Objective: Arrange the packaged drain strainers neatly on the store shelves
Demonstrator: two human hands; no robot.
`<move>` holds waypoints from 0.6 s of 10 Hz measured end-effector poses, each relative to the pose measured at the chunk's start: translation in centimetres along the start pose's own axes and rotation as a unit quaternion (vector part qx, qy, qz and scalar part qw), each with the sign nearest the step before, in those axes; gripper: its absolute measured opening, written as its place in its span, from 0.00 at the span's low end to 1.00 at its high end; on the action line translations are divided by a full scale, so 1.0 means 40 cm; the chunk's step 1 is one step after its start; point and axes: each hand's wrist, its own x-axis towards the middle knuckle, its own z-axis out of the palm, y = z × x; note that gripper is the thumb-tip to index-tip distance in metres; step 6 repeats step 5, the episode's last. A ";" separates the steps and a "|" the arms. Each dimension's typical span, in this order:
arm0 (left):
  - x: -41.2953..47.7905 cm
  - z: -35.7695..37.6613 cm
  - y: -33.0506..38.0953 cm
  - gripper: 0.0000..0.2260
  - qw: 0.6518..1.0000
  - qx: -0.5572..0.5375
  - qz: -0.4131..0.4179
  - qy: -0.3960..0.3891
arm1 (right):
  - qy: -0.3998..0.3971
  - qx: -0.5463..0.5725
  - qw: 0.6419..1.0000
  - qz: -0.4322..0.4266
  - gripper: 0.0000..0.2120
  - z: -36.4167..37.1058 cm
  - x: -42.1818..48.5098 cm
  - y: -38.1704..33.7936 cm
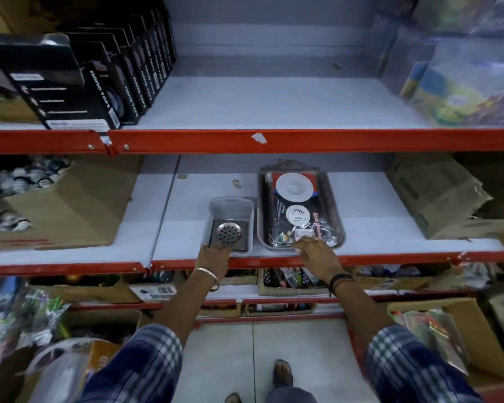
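On the middle shelf (390, 237), two trays of stock are sitting side by side near the front edge. The left hand (214, 255) is resting at the near rim of the small clear tray (230, 205), which is holding a square steel drain strainer (230, 233); the fingers are curling over the rim, though whether they are pinching it or merely pressing cannot be told. The right hand (314, 250) is lying palm-down with fingers spread on the near end of the long grey tray (339, 216), touching the stack of packaged drain strainers (296, 205) in it; it is gripping nothing that can be seen. The two trays are standing just apart, the long one reaching further back and angling slightly off square. The step in hand appears to be squaring both trays to the shelf front. To do it well, both near rims should be brought level with the red shelf lip (390, 258), the long tray turned until its sides are running parallel with the small one, and the gap closed evenly. Pressure should be going through the tray rims, not the loose packets, as the glossy wrappers are likely to slide. The cardboard boxes at left (70, 207) and right (437, 193) are standing well clear.
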 end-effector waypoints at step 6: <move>-0.060 -0.213 0.039 0.18 0.967 -0.149 0.086 0.188 | 0.118 0.011 0.993 -0.009 0.18 -0.163 -0.050 -0.139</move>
